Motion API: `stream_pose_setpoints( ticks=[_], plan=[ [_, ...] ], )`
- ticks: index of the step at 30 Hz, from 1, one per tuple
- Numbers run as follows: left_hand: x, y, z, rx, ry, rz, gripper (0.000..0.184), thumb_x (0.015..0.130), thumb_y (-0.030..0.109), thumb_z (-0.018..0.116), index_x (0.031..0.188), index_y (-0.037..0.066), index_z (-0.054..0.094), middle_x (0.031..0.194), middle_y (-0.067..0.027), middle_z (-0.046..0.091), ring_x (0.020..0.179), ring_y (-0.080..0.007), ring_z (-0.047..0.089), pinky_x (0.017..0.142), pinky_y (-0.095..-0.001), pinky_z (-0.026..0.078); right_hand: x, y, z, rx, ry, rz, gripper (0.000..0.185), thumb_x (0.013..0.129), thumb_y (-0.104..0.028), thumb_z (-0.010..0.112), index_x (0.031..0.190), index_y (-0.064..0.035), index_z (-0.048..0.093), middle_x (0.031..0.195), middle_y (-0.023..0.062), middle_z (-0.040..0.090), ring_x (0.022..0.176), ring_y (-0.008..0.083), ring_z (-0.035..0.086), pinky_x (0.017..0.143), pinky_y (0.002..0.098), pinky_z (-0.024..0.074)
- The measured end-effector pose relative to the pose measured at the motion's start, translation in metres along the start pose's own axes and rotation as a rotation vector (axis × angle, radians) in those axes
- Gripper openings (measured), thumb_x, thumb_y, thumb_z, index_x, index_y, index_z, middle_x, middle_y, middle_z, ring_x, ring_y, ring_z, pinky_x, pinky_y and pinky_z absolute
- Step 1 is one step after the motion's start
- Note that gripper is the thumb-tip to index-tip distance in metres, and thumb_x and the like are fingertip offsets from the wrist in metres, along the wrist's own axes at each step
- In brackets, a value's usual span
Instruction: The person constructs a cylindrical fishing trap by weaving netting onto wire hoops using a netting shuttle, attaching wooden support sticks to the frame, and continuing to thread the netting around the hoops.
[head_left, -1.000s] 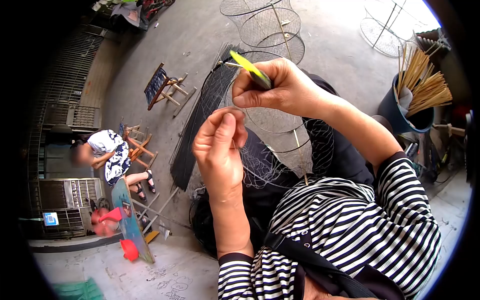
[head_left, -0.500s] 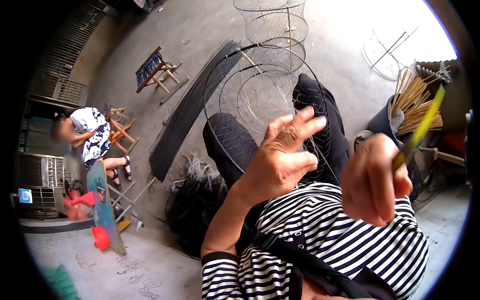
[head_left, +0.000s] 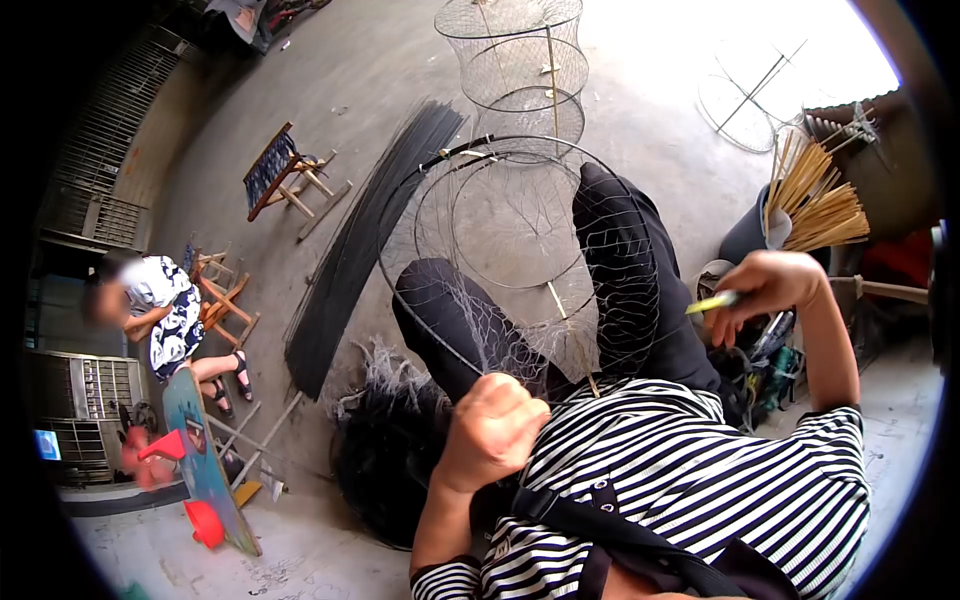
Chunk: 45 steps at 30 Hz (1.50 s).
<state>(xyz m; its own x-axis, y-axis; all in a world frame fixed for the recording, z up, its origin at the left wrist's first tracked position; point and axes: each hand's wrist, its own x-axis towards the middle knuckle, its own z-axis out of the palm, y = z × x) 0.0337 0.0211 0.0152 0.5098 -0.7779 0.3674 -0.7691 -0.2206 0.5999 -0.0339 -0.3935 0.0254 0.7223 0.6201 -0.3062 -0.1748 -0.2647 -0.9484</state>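
Observation:
A round wire-hooped net trap [head_left: 535,285] lies over my dark-trousered legs, its mesh draped across my knees. At the near edge of the hoop my left hand [head_left: 495,425] is closed in a fist, with strands of netting [head_left: 475,335] running into it. Off to the right, raised beside my thigh, my right hand [head_left: 770,285] grips a slim yellow-green tool [head_left: 710,303] that points left. Its exact kind is hard to make out. A thin stick [head_left: 575,345] stands inside the trap near my lap.
More hooped net sections [head_left: 515,60] stretch away ahead. A bundle of black rods [head_left: 365,250] lies to the left. On the right are a bucket of bamboo sticks [head_left: 815,200] and a loose ring frame [head_left: 745,110]. A person [head_left: 165,310] sits at left near a folding stool [head_left: 285,170].
My left hand has moved down and closed from spread fingers into a fist. My right hand has moved up, and its tool now points left instead of up to the right.

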Motion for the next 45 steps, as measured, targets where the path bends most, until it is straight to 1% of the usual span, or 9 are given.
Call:
stream_pose_setpoints(
  ticks=[3,6,9,11,13,15,23,33,45],
  plan=[
    [0.005,0.006,0.017,0.13,-0.045,0.117,0.008,0.07,0.002,0.069,0.075,0.006,0.065,0.077,-0.0058,0.055,0.086,-0.0267,0.059,0.085,-0.0401,0.052,0.018,0.012,-0.013,0.279,0.412,-0.39,0.028,0.095,-0.009,0.064,0.117,0.0076,0.062,0.104,0.0186,0.075,0.089,0.027,0.075,0.085,0.0352,0.0583],
    [0.011,0.005,0.018,0.206,-0.047,0.173,0.007,0.069,0.006,0.068,0.07,0.005,0.062,0.077,-0.0068,0.054,0.089,-0.0261,0.058,0.091,-0.0414,0.052,0.074,0.001,-0.009,0.744,0.695,-0.668,0.023,0.088,-0.005,0.063,0.108,-0.0009,0.053,0.081,0.0084,0.066,0.073,0.0195,0.063,0.057,0.0319,0.0478],
    [0.01,0.0,0.017,0.215,-0.093,0.167,0.007,0.07,0.006,0.067,0.069,0.006,0.061,0.075,-0.0064,0.052,0.086,-0.0252,0.058,0.092,-0.0415,0.052,0.104,-0.023,-0.023,0.797,0.329,-0.75,0.022,0.093,-0.019,0.06,0.105,-0.0025,0.052,0.066,0.0004,0.048,0.05,0.009,0.042,0.047,0.0237,0.0335],
    [0.007,-0.002,0.022,0.237,-0.076,0.163,0.008,0.072,0.008,0.067,0.067,0.007,0.06,0.074,-0.0055,0.051,0.084,-0.0233,0.058,0.094,-0.0416,0.051,0.117,-0.047,-0.019,0.39,0.585,-0.501,0.043,0.106,-0.04,0.045,0.11,0.001,0.057,0.069,0.001,0.05,0.051,0.0097,0.043,0.048,0.0247,0.0335],
    [0.008,-0.002,0.022,0.253,-0.066,0.138,0.008,0.072,0.008,0.067,0.067,0.007,0.06,0.074,-0.0051,0.051,0.084,-0.0225,0.058,0.095,-0.0414,0.051,0.139,-0.06,-0.008,-0.233,0.887,-0.352,0.038,0.105,-0.035,0.051,0.116,-0.0006,0.061,0.074,0.0044,0.054,0.06,0.0147,0.052,0.055,0.028,0.0415],
    [0.009,-0.004,0.025,0.243,-0.069,0.133,0.006,0.073,0.008,0.067,0.069,0.007,0.062,0.076,-0.0048,0.053,0.085,-0.022,0.058,0.096,-0.0406,0.05,0.158,-0.064,-0.014,-0.828,0.944,-0.549,0.019,0.102,-0.016,0.056,0.118,-0.0082,0.064,0.084,0.0061,0.065,0.065,0.0201,0.06,0.06,0.031,0.0504],
    [0.014,-0.006,0.032,0.236,-0.075,0.165,0.006,0.071,0.008,0.068,0.07,0.006,0.063,0.076,-0.0052,0.055,0.087,-0.0226,0.059,0.097,-0.04,0.049,0.178,-0.091,-0.03,-1.509,1.0,-0.557,0.022,0.093,-0.014,0.067,0.115,-0.0151,0.07,0.092,0.0041,0.058,0.079,0.0216,0.06,0.067,0.0355,0.0505],
    [0.013,-0.005,0.032,0.227,-0.049,0.165,0.006,0.071,0.008,0.069,0.069,0.005,0.064,0.076,-0.0053,0.054,0.087,-0.0227,0.059,0.096,-0.04,0.05,0.211,-0.073,-0.03,-0.867,1.017,-0.652,0.019,0.084,-0.015,0.077,0.103,-0.0123,0.076,0.091,0.0036,0.064,0.08,0.0237,0.065,0.07,0.0355,0.0533],
    [0.016,-0.004,0.031,0.204,-0.053,0.186,0.007,0.071,0.009,0.069,0.071,0.004,0.064,0.077,-0.0061,0.056,0.088,-0.0234,0.06,0.096,-0.0404,0.05,0.207,-0.065,-0.019,-0.748,1.114,-0.585,0.018,0.085,-0.012,0.077,0.103,-0.011,0.077,0.087,0.0056,0.065,0.074,0.0241,0.065,0.067,0.0355,0.0529]
  ],
)
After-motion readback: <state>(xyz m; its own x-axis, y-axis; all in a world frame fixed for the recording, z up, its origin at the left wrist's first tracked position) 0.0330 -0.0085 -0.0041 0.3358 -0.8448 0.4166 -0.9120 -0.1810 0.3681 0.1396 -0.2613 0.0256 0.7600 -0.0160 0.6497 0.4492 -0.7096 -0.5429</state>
